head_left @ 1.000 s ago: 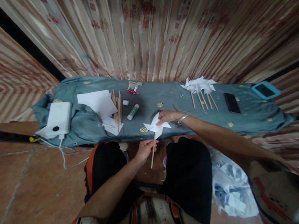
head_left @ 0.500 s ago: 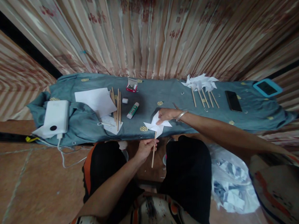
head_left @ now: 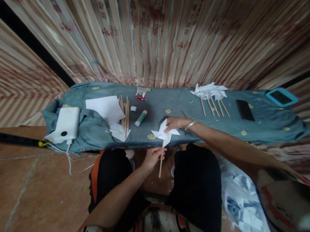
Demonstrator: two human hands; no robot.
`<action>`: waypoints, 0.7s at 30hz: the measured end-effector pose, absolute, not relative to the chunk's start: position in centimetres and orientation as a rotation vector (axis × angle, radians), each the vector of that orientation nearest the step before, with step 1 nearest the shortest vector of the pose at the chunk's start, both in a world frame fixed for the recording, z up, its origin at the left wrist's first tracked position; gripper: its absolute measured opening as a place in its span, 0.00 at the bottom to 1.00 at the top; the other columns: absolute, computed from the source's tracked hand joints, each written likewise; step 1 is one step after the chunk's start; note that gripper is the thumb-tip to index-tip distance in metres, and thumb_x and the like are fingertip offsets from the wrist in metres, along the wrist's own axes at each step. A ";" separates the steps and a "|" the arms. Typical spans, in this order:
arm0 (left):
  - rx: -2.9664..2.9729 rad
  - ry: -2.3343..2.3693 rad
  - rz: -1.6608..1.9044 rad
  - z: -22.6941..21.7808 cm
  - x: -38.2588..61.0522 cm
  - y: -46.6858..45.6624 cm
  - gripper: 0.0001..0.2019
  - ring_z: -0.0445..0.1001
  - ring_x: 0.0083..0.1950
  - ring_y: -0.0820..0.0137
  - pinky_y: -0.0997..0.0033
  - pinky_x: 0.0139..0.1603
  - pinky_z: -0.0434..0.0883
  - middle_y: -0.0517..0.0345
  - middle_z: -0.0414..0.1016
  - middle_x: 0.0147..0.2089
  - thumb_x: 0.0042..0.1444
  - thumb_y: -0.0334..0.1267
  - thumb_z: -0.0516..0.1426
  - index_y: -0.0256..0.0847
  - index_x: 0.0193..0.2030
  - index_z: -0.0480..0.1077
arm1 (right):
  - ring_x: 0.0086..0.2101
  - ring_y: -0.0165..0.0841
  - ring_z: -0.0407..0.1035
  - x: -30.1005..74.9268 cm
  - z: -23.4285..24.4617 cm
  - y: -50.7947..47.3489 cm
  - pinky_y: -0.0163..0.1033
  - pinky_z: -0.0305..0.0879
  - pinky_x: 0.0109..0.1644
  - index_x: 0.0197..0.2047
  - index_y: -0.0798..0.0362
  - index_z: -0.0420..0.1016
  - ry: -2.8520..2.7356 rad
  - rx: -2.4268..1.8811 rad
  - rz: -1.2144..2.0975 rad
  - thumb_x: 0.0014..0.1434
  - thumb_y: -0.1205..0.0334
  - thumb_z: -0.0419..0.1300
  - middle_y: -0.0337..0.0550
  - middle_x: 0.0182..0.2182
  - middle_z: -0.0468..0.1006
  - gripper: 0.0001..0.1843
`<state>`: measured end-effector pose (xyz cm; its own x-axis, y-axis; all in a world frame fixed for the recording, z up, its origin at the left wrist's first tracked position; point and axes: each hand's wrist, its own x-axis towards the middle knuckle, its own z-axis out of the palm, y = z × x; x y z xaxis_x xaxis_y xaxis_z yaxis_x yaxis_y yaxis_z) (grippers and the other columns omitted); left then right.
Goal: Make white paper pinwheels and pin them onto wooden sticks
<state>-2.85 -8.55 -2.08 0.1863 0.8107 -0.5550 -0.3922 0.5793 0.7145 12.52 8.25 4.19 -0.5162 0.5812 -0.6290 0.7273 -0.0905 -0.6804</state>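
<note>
A white paper pinwheel (head_left: 159,134) on a thin wooden stick (head_left: 160,168) is held at the front edge of the cloth-covered table. My left hand (head_left: 153,158) is closed round the stick just below the paper blades. The fingers of my right hand (head_left: 175,123) press on the pinwheel's upper right side, near its middle. Beyond them lie a glue stick (head_left: 141,118) and its white cap (head_left: 133,108). Several finished pinwheels (head_left: 210,91) lie together at the back right, their sticks towards me.
Wooden sticks (head_left: 127,114) and white paper sheets (head_left: 104,107) lie to the left, with a small red box of pins (head_left: 140,94) behind. A white power bank (head_left: 67,123) has a cable attached. A phone (head_left: 245,110) and blue-framed device (head_left: 281,97) lie right. A plastic bag (head_left: 244,198) stands on the floor.
The camera view has shifted slightly, so everything appears a little lower and further right. Both hands keep their hold on the pinwheel and its stick.
</note>
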 end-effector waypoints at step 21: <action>0.537 0.995 1.103 2.3 -0.6 -5.4 0.24 0.68 0.23 0.78 0.74 0.30 0.67 0.59 0.72 0.24 0.34 0.52 0.73 0.33 0.31 0.80 | 0.47 0.44 0.74 16.1 2.2 2.9 0.45 0.69 0.47 0.37 0.50 0.77 2.077 2.792 -2.449 0.42 0.26 0.62 0.50 0.40 0.83 0.35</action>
<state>-0.62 -5.38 2.31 0.1083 0.9144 -0.3902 -0.4821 0.3915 0.7837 16.08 2.93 2.24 0.1791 0.9781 -0.1062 -0.0545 -0.0979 -0.9937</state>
